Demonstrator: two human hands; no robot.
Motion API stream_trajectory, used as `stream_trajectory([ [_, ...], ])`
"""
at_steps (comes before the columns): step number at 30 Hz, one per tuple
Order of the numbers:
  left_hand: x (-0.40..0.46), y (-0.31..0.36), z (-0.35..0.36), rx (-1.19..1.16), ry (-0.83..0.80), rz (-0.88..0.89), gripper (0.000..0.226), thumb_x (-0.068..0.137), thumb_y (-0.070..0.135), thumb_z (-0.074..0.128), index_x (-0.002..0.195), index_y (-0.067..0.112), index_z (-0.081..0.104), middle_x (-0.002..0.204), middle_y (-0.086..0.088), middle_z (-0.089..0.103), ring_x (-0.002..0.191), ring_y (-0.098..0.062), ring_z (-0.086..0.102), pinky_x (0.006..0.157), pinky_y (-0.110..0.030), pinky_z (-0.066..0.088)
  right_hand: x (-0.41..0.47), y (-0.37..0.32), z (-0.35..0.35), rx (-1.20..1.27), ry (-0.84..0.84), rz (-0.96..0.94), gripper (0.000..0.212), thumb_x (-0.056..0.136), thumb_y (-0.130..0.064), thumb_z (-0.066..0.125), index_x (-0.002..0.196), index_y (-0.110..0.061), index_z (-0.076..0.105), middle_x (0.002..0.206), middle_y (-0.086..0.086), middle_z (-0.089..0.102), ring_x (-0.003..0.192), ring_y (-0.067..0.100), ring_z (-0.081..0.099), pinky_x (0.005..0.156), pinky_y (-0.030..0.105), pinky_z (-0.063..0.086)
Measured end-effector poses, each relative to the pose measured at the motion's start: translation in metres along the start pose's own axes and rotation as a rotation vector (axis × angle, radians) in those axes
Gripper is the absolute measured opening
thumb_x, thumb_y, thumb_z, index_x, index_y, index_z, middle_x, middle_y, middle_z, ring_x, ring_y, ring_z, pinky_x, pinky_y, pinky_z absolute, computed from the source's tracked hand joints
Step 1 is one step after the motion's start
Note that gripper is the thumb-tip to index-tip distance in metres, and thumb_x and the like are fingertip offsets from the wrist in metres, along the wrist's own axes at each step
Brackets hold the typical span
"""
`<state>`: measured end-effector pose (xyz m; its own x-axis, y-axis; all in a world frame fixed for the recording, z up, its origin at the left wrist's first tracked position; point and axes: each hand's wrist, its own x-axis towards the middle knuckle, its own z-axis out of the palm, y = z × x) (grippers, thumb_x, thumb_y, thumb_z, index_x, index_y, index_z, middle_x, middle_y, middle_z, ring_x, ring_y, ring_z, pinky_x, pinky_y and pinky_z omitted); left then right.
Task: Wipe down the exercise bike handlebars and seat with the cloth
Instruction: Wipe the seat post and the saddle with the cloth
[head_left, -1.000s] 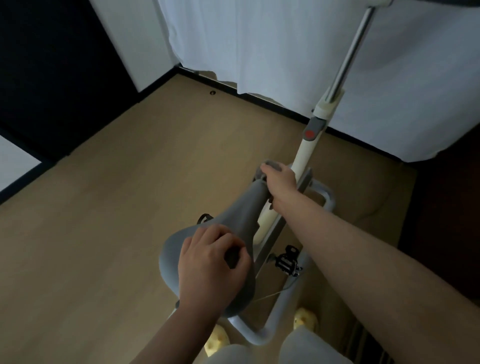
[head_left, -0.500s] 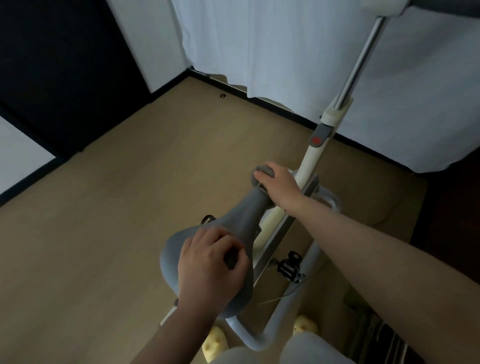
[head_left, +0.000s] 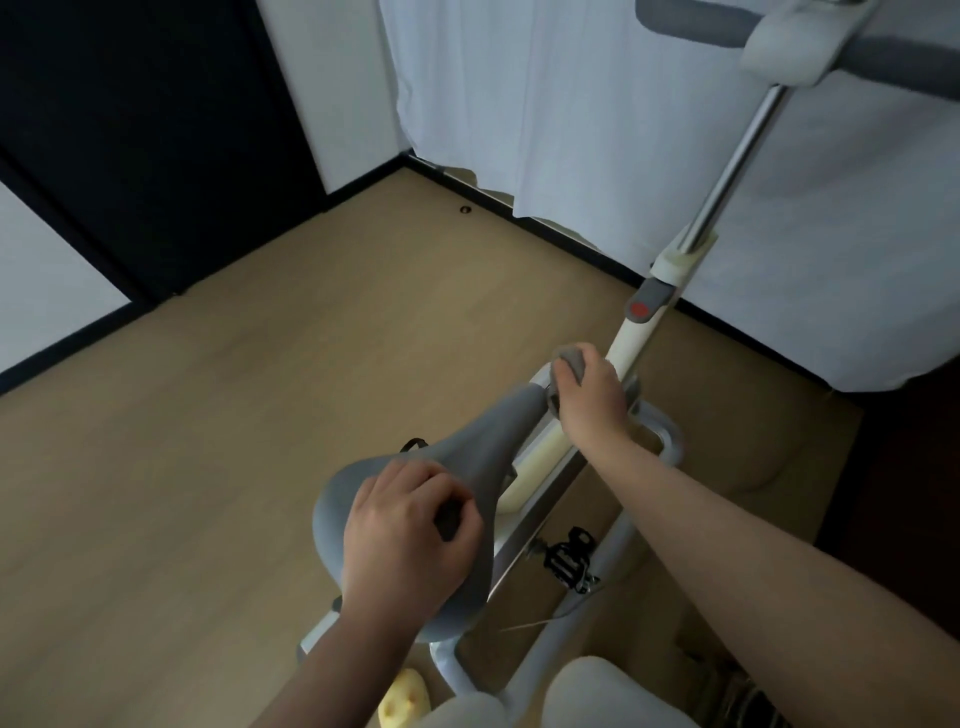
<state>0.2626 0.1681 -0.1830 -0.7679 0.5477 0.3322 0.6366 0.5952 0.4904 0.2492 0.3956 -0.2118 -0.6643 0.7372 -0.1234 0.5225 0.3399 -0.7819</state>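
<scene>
The grey bike seat (head_left: 483, 441) points away from me, wide end near, narrow nose far. My left hand (head_left: 408, 535) rests on the wide rear of the seat with curled fingers gripping it. My right hand (head_left: 589, 395) holds a bunched grey cloth (head_left: 570, 358) against the seat's nose. The grey handlebars (head_left: 696, 18) with their white centre clamp sit at the top right, on a metal post (head_left: 727, 171). Neither hand is near them.
The white bike frame (head_left: 613, 566) and a black pedal (head_left: 569, 558) lie below the seat. White curtains (head_left: 571, 104) hang behind the bike. A dark wall panel (head_left: 130, 130) stands at the left. Wooden floor (head_left: 208, 415) spreads to the left. Yellow slippers (head_left: 402, 699) show at the bottom.
My right hand with the cloth has slid forward over the seat's nose tip. The view has tilted up, bringing the handlebars into sight. My left hand has stayed on the seat.
</scene>
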Motion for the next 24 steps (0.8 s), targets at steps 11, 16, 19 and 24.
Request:
stream_trajectory([
  [11, 0.001, 0.001, 0.0, 0.026, 0.001, -0.01, 0.013, 0.075, 0.028, 0.059, 0.065, 0.022, 0.064, 0.07, 0.011, 0.059, 0.069, -0.011, 0.053, 0.065, -0.025, 0.04, -0.008, -0.033, -0.002, -0.242, -0.495, -0.537, 0.027, 0.089, -0.046, 0.061, 0.112, -0.031, 0.06, 0.105, -0.007, 0.066, 0.101, 0.015, 0.058, 0.09, 0.036, 0.047],
  [16, 0.0, 0.0, 0.001, 0.029, 0.013, -0.021, 0.013, 0.075, 0.028, 0.059, 0.064, 0.021, 0.064, 0.068, 0.009, 0.058, 0.068, -0.012, 0.052, 0.065, -0.023, 0.034, -0.004, -0.064, 0.012, -0.573, -0.647, -0.612, 0.03, 0.089, -0.061, 0.049, 0.098, -0.036, 0.064, 0.093, -0.008, 0.063, 0.089, 0.015, 0.058, 0.078, 0.033, 0.046],
  [19, 0.0, 0.0, 0.0, 0.024, 0.019, -0.016, 0.01, 0.073, 0.025, 0.061, 0.065, 0.021, 0.064, 0.067, 0.009, 0.056, 0.067, -0.012, 0.05, 0.063, -0.022, 0.03, -0.013, -0.071, 0.014, -0.537, -0.783, -0.716, 0.026, 0.092, -0.053, 0.051, 0.105, -0.036, 0.065, 0.091, -0.015, 0.064, 0.084, 0.005, 0.057, 0.075, 0.023, 0.043],
  [24, -0.002, -0.001, -0.001, -0.003, 0.0, -0.005, 0.007, 0.074, 0.023, 0.064, 0.068, 0.021, 0.066, 0.07, 0.009, 0.059, 0.07, -0.012, 0.054, 0.065, -0.025, 0.038, 0.001, -0.071, 0.009, -0.55, -0.756, -0.648, 0.028, 0.092, -0.053, 0.053, 0.098, -0.031, 0.07, 0.092, -0.01, 0.068, 0.085, 0.009, 0.059, 0.073, 0.028, 0.043],
])
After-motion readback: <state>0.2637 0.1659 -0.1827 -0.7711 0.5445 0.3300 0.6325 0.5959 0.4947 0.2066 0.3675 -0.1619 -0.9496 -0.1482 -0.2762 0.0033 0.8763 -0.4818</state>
